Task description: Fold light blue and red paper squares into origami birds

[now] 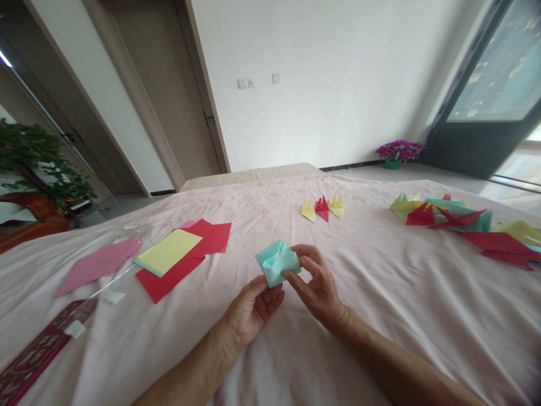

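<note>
A light turquoise sheet of origami paper (276, 262), partly folded with a raised flap in its middle, is held up above the cloth between both hands. My left hand (257, 307) grips its lower left corner, thumb on top and the other fingers curled beneath. On the right side, my right hand (319, 282) pinches the paper's edge between thumb and fingers. Beyond the hands stand small folded paper pieces, a red one (322, 208) between two yellow ones (308, 210).
Loose red (169, 279), yellow (171, 251) and pink sheets (99, 262) lie at left, near a dark red patterned strip (38, 349). Several folded paper figures (499, 245) are heaped at right. A wrinkled pale pink cloth (380, 316) covers the table.
</note>
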`<state>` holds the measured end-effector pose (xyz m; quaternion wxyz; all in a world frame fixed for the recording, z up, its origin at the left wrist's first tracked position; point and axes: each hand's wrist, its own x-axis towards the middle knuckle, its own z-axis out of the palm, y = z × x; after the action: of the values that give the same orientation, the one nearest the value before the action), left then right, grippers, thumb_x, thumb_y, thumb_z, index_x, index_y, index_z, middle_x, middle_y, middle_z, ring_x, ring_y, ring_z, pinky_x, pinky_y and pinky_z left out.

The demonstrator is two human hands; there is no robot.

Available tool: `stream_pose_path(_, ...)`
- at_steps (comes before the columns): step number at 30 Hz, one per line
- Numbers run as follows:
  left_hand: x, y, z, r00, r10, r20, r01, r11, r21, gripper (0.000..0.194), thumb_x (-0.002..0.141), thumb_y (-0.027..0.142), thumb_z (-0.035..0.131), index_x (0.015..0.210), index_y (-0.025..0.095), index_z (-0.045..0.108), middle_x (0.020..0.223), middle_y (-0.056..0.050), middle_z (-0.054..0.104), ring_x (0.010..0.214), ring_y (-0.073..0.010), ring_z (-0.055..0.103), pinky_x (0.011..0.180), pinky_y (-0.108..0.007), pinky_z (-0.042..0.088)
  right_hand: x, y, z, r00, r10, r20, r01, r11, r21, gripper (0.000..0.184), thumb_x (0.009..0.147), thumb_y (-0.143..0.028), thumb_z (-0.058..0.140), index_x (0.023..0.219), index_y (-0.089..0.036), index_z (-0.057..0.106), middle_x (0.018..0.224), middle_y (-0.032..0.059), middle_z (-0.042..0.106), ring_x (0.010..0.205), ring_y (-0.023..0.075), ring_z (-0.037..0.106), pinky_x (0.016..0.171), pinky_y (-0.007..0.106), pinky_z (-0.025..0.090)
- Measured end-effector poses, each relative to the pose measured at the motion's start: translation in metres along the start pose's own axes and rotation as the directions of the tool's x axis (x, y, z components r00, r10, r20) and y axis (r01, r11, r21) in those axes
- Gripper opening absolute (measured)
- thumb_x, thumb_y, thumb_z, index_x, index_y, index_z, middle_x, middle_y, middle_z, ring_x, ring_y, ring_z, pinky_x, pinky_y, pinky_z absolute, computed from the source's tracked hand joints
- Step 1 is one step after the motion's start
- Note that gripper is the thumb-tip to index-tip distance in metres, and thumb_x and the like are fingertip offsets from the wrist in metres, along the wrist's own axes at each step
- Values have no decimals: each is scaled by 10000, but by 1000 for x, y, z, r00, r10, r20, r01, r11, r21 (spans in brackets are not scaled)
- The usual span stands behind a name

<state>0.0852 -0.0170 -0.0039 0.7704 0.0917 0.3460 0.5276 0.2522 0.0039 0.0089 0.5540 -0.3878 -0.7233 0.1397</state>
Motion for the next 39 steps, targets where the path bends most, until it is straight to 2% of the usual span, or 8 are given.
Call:
stream_pose_path(4, -3, -1, -1, 997, 19, 81, -24, 998, 60, 143, 770, 107, 738, 890, 100, 662, 863, -93, 745, 792, -214, 725, 772, -361, 603, -2, 1, 3, 996, 88, 3, -88, 992, 85, 80, 822, -237, 665, 772, -207, 610, 1083, 66, 560, 911, 197, 578, 693, 313, 498)
stream_pose_path(8, -2, 0, 0, 999, -2, 52, -3, 995, 98, 191, 740, 91, 761, 894, 113, 651, 842, -80, 741, 749, -204, 730, 618, -260, 610, -3, 3, 7, 984, 175, 30, -177, 977, 117, 67, 823, -251, 663, 795, -201, 629, 1093, 59, 547, 755, 144, 577, 578, 277, 487)
stream_pose_path(11, -1, 0, 0, 999, -37, 21, 35, 996, 79, 174, 752, 47, 732, 886, 113, 645, 776, -60, 723, 664, -170, 721, 480, -177, 565, -3, 5, 9, 976, 216, 31, -218, 968, 121, 79, 811, -246, 668, 767, -195, 625, 1059, 54, 554, 689, 125, 557, 551, 272, 471)
stream_pose_path(15, -1, -1, 0, 999, -30, 36, 29, 999, 32, 141, 771, 19, 700, 865, 105, 638, 728, -33, 689, 615, -120, 693, 449, -124, 528, -3, 7, 12, 961, 277, 7, -272, 939, 211, 109, 770, -254, 705, 772, -202, 610, 992, 41, 568, 740, 144, 557, 612, 276, 477)
stream_pose_path(20, -1, -1, -1, 999, 7, 34, -7, 1000, -11, 130, 789, 23, 688, 859, 116, 630, 753, -19, 680, 617, -88, 678, 515, -116, 544, -6, 3, 16, 859, 499, 114, -480, 710, 515, 576, 677, -278, 786, 1173, -255, 494, 1005, 15, 581, 696, 134, 570, 607, 276, 495)
stream_pose_path(24, 0, -2, -2, 999, 17, 49, -17, 1000, -10, 119, 785, 27, 695, 837, 109, 626, 750, -25, 676, 620, -91, 677, 544, -127, 558, -9, -2, 19, 828, 512, 229, -534, 596, 600, 655, 647, -278, 802, 1215, -244, 477, 988, 9, 594, 741, 143, 592, 641, 270, 501)
stream_pose_path(30, -1, -6, -5, 990, 43, 134, -52, 996, 67, 143, 740, 59, 758, 821, 100, 647, 751, -36, 680, 647, -99, 676, 615, -146, 572, -12, -5, 17, 813, 529, 243, -572, 649, 501, 415, 705, -255, 731, 1078, -192, 562, 808, -18, 610, 694, 145, 575, 620, 271, 491)
stream_pose_path(39, -4, -9, 3, 980, 102, 172, -136, 971, 196, 231, 672, 160, 841, 833, 106, 684, 737, -15, 664, 649, -68, 633, 581, -118, 529, -10, -11, 17, 802, 579, 145, -571, 675, 468, 359, 692, -195, 689, 1009, -212, 520, 779, -37, 601, 620, 133, 568, 530, 252, 500)
